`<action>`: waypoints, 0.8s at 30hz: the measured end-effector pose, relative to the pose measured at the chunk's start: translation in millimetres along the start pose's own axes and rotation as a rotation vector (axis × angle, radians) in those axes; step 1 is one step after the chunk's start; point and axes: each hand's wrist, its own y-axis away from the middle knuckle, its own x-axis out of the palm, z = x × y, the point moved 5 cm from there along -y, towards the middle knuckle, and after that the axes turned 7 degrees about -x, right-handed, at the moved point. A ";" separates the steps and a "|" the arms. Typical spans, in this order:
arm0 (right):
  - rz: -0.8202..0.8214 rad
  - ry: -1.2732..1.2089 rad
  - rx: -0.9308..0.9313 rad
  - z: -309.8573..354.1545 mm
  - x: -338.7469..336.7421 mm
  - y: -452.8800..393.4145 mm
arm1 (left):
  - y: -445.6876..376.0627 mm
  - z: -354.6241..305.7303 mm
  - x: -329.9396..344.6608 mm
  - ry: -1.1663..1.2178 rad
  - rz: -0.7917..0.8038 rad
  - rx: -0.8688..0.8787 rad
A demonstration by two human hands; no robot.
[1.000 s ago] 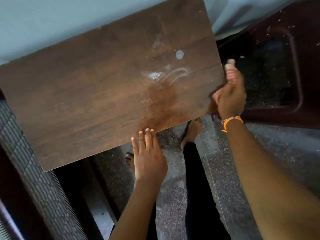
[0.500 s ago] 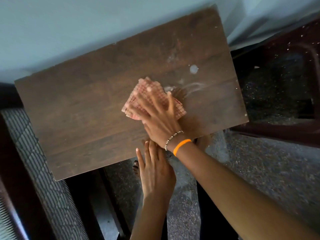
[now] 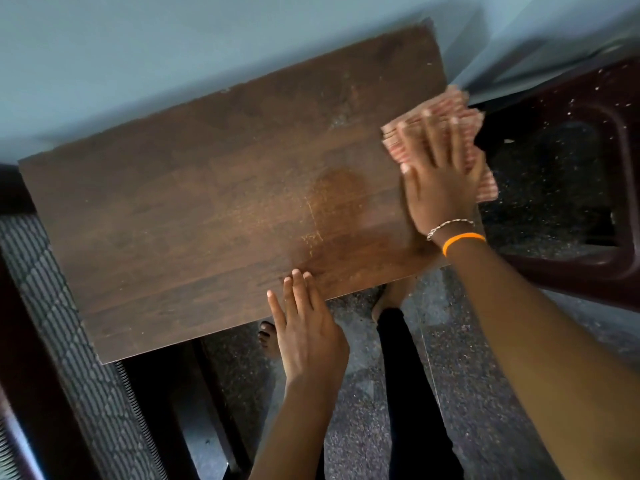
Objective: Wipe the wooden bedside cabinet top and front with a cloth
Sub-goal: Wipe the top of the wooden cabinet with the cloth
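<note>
Pressing flat with straight fingers, the right hand (image 3: pixel 441 181) is holding the cloth (image 3: pixel 460 112) at the right edge of the cabinet top (image 3: pixel 207 202), partly overhanging it. The left hand (image 3: pixel 306 327) is resting relaxed, fingertips touching the front edge.

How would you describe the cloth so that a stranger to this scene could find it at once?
Start at the brown wooden cabinet top against the pale wall. Go to its right edge, where the right hand, with an orange band at its wrist, presses flat. The cloth lies under those fingers, overhanging the edge: the only pink checked, folded fabric among bare dark wood.
</note>
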 end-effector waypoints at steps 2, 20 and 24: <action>-0.079 -0.122 0.138 -27.6 -6.4 -3.6 | -4.6 -5.0 -7.9 0.037 -0.038 -0.009; 0.098 -0.032 -0.282 176.4 12.4 -70.1 | -40.4 -15.8 -11.6 -0.058 -0.169 0.072; 0.087 0.029 -0.371 174.2 23.2 -74.9 | -40.0 -13.2 -10.2 -0.052 -0.120 0.026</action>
